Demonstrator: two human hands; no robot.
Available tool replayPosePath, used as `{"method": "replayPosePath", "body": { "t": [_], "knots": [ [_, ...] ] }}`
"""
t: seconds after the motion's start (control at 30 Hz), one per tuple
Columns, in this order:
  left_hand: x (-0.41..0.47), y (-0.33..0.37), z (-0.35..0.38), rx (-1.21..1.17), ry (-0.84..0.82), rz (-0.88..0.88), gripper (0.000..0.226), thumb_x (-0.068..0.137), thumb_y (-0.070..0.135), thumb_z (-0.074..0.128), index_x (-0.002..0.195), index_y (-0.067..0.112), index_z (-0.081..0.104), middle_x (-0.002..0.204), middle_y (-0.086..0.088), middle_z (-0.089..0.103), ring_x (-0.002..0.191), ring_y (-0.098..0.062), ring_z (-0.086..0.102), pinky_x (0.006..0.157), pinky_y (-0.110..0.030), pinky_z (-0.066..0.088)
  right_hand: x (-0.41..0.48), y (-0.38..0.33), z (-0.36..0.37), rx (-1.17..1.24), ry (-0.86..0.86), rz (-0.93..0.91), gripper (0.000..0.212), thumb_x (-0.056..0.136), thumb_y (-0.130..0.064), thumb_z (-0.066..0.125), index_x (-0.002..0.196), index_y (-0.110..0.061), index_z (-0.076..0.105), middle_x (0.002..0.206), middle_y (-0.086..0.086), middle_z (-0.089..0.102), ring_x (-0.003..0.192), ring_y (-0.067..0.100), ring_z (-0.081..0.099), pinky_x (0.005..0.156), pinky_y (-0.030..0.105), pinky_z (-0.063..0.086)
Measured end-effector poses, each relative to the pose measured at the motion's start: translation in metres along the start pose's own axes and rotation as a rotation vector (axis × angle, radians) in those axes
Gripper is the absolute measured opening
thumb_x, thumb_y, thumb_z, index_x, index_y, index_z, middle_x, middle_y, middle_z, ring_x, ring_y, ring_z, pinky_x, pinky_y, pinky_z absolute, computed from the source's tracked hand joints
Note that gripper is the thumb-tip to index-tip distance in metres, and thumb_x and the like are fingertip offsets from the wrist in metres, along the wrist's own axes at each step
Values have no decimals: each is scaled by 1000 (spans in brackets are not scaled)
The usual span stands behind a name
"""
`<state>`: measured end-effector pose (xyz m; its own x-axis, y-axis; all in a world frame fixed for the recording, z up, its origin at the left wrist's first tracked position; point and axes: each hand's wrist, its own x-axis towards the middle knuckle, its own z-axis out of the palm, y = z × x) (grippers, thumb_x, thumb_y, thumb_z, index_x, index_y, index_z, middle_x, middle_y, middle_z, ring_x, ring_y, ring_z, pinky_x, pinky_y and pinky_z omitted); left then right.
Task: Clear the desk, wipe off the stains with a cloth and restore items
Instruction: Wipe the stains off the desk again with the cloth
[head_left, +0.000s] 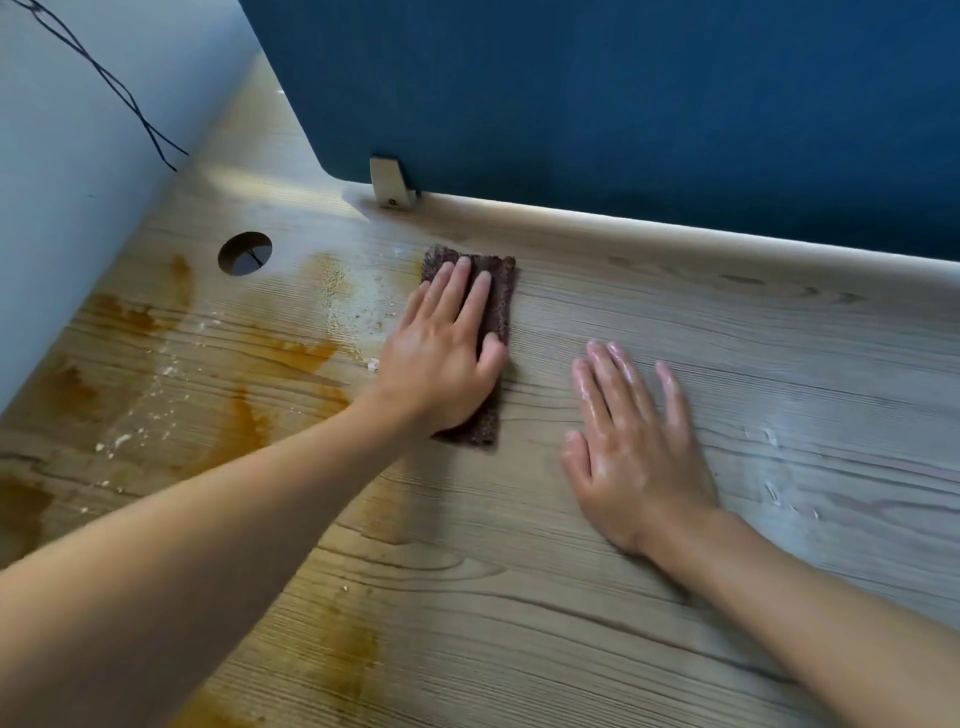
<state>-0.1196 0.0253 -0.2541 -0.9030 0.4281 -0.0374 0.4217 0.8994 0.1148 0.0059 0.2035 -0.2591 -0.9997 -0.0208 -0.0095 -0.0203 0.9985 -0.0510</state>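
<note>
1. Nearest the camera, two bare forearms (208, 545) reach out over the wood-grain counter (519, 597), one from the lower left and one from the lower right.
2. Orange-brown stains (244, 426) spread over the left part of the counter, from the near edge toward the far left. Pale crumbs (119, 441) lie scattered among them.
3. The right grip (634, 452) lies palm down on bare wood. It is released and holds nothing, with its fingers straight and slightly spread, and its skin looks wet and shiny. A few white smears (771, 488) mark the wood to its right.
4. Farther out and to the left, the left grip (441, 358) is also released. It lies flat, fingers straight and close together, and presses down on the cloth (501, 301) rather than curling round it.
5. The cloth is a dark brown strip lying flat on the counter, its long side running away from the person.
   - It sits directly under the left grip's palm and fingers.
   - Its far end shows past the fingertips, its right edge beside the thumb, and a near corner below the palm.
   - It lies at the right margin of the stained area, with bare wood between it and the right grip.
6. Beyond the stains, at the far left, a round cable hole (244, 253) is cut in the counter.
7. At the back edge a metal bracket (387, 182) holds a blue partition (623, 104).
8. A pale wall (78, 208) stands on the left, with a black cable (104, 78) running down it.
</note>
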Motion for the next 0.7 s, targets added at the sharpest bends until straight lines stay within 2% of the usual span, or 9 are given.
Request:
{"method": "replayPosePath", "body": {
  "t": [0.07, 0.17, 0.27, 0.37, 0.47, 0.53, 0.6, 0.7],
  "knots": [
    [-7, 10, 3, 21, 13, -41, 75, 92, 48, 15, 159, 15, 14, 167, -9, 5, 154, -20, 1, 126, -39, 4, 0, 0, 1, 2, -2, 5, 69, 94, -41, 24, 153, -7, 30, 163, 10, 23, 152, 22, 17, 121, 55, 14],
    [-65, 35, 10, 13, 55, 189, 71, 94, 45, 29, 157, 11, 27, 165, -13, 16, 154, -24, 9, 124, -44, 14, 2, 1, 0, 18, 3, 6, 70, 91, -40, 26, 149, -4, 40, 160, 12, 30, 150, 24, 25, 119, 57, 18],
    [-91, 34, 10, -37, 15, 361, 69, 93, 43, 38, 155, 13, 33, 164, -10, 21, 154, -21, 13, 124, -40, 16, -6, -4, -7, 46, 35, 18, 67, 91, -40, 29, 144, -2, 47, 158, 14, 35, 148, 25, 28, 117, 61, 19],
    [-55, 14, 8, -47, 27, 277, 70, 91, 46, 34, 156, 18, 32, 164, -6, 22, 153, -18, 15, 124, -39, 16, -26, -19, -5, 111, 71, -24, 68, 89, -43, 36, 144, -5, 47, 156, 15, 37, 147, 27, 30, 115, 63, 21],
    [-13, -3, -2, -49, -26, -15, 70, 95, 49, 22, 160, 21, 16, 167, -2, 6, 154, -13, 1, 126, -35, 1, -43, -25, -1, 67, 2, -107, 69, 91, -47, 36, 149, -10, 43, 161, 14, 27, 151, 27, 21, 117, 62, 17],
    [-8, -1, -2, -27, -29, -74, 70, 97, 47, 19, 160, 19, 10, 167, -3, 0, 154, -14, -5, 125, -35, -2, -42, -24, 1, 51, -18, -104, 69, 91, -47, 35, 150, -11, 40, 162, 14, 25, 152, 26, 18, 118, 61, 16],
    [-30, 10, -1, -5, -17, -25, 71, 96, 46, 18, 160, 16, 11, 167, -7, 1, 154, -18, -4, 126, -40, 2, -40, -25, -1, 49, -34, -98, 70, 91, -46, 35, 150, -9, 40, 161, 15, 26, 151, 27, 18, 117, 62, 17],
    [-96, 26, 3, -22, -13, 183, 70, 96, 43, 29, 157, 10, 24, 165, -12, 12, 154, -23, 5, 123, -46, 17, -40, -27, -1, 39, -49, -106, 71, 90, -46, 34, 148, -5, 42, 160, 17, 27, 151, 28, 21, 116, 62, 18]
  ]
}}
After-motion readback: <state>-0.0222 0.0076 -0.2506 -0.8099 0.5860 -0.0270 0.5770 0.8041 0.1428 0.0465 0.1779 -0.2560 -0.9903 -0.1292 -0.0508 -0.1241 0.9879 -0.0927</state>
